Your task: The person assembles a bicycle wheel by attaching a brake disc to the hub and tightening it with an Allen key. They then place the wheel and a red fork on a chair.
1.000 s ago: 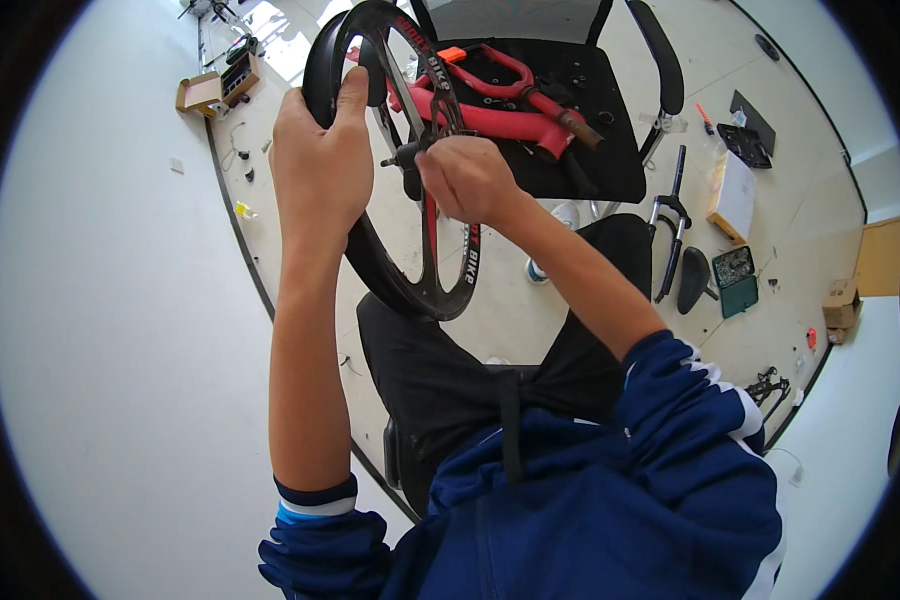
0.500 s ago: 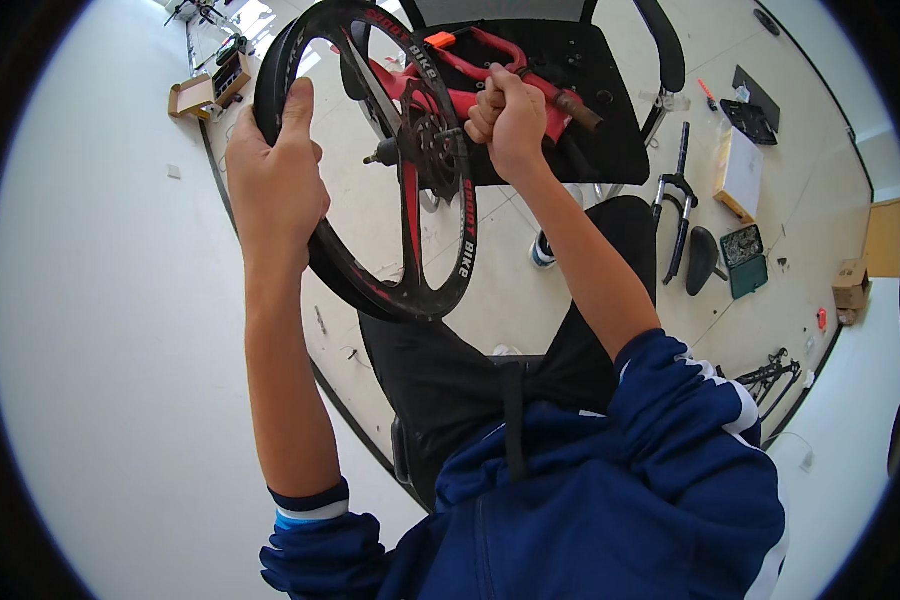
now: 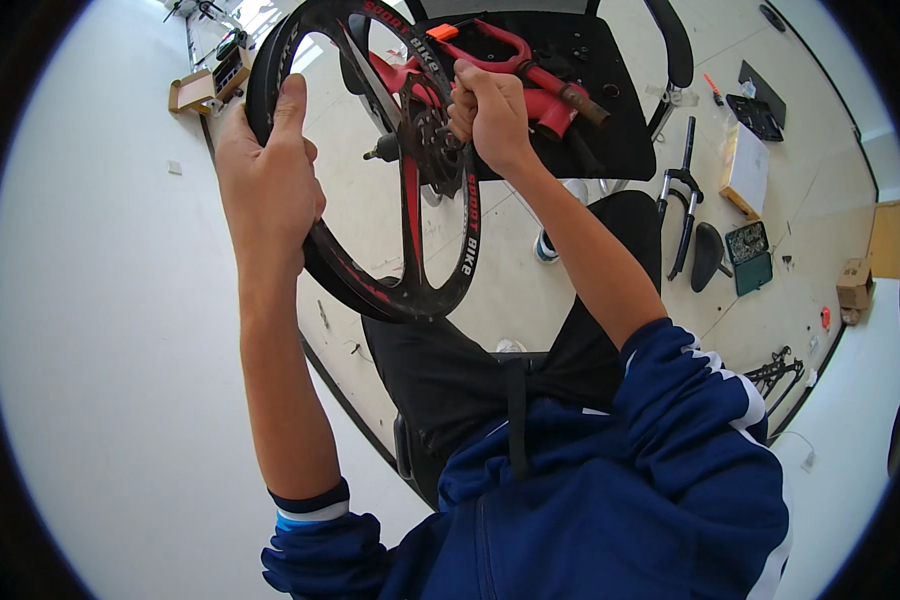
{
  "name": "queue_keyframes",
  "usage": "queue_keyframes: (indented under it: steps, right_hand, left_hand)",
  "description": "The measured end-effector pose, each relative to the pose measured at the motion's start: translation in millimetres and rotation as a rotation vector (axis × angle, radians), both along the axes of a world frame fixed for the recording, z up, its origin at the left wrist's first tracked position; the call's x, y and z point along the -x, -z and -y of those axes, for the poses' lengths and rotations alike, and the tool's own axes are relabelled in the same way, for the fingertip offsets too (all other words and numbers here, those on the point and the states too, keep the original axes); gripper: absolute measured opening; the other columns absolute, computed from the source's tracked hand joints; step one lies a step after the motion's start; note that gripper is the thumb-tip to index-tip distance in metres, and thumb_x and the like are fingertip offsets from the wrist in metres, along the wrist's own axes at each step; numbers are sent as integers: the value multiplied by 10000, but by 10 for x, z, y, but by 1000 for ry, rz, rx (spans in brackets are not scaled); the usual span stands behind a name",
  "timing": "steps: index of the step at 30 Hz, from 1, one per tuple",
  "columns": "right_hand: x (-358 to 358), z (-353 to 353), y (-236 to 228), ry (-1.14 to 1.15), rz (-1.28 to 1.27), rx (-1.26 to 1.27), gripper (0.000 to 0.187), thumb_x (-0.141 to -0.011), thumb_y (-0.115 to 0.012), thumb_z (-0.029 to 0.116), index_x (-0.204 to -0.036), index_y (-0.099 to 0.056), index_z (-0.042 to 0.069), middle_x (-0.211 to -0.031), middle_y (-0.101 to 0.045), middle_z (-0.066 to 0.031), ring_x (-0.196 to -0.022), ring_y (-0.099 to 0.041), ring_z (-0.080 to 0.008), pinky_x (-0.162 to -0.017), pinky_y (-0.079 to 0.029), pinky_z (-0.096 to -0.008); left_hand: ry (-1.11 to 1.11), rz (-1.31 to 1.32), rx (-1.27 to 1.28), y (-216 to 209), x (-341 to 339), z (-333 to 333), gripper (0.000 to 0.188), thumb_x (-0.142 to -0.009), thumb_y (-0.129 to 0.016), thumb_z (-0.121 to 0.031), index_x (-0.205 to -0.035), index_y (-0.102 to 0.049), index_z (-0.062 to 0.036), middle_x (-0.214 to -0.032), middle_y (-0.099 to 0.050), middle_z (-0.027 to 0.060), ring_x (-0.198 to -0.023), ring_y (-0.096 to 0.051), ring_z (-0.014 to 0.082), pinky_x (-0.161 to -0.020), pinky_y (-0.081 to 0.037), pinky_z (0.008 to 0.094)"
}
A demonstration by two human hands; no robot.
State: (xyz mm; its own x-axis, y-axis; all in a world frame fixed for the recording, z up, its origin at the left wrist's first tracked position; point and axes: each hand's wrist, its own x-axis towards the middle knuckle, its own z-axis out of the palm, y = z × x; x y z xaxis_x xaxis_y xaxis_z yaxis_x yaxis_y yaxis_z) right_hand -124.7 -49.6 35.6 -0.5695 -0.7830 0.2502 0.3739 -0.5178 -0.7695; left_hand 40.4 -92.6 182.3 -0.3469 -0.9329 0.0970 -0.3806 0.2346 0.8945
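Note:
Upright in front of me is a black bicycle wheel (image 3: 412, 225) with red-marked spokes. My left hand (image 3: 268, 190) is closed around its rim and tyre on the left, thumb on top. At the wheel's middle are a dark toothed sprocket (image 3: 432, 140) and a black hub end (image 3: 384, 149) pointing left. My right hand (image 3: 494, 115) is a fist at the wheel's right side, near the sprocket and hub. What its fingers close on is hidden. Behind the wheel, a red bicycle frame (image 3: 545, 102) lies on the black seat of an office chair (image 3: 615, 150).
Right of my legs, the floor holds a bicycle fork (image 3: 687, 190), a black saddle (image 3: 707, 250), a green tool case (image 3: 753, 272) and a white box (image 3: 745, 170). Small loose parts lie on the chair seat. An open cardboard box (image 3: 192, 93) stands at the far left wall.
My right fist has shifted slightly left and toward the wheel. My left hand keeps its hold, and the wheel has barely moved.

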Motion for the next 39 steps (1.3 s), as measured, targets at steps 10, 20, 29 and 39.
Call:
queue_keyframes:
  steps: [10,20,29,39]
  right_hand:
    - [-316,-75,-50,447,-796,-2,438,-977,-459,151,-567,-431,-2,-466,-352,-136,-379,-348,-276,-420,-281,-369]
    - [-399,-113,6,479,-867,20,404,-961,-460,123,-574,-447,10,-488,-414,-144,-410,-430,-322,-441,-331,-399]
    - [-443,-230,148,527,-1037,183,247,-870,-527,23,-632,-460,21,-525,-398,-107,-432,-436,-298,-443,-351,-393]
    - [-402,-224,265,607,-1199,218,182,-826,-623,35,-688,-506,30,-590,-487,-102,-503,-509,-294,-478,-417,-400]
  left_hand:
    - [-8,-9,8,19,25,-26,398,-939,-625,-416,-802,-498,-64,-560,-451,-7,-380,-382,60,-336,-311,224]
    - [-36,49,38,6,39,-34,412,-940,-609,-431,-820,-523,-46,-572,-485,9,-407,-431,77,-368,-352,232]
    - [-18,128,72,-7,58,-90,405,-945,-602,-429,-859,-546,-38,-564,-478,3,-405,-434,73,-369,-347,233]
    - [26,94,-11,-75,55,-82,366,-954,-599,-391,-904,-538,-33,-588,-463,2,-404,-426,80,-361,-350,240]
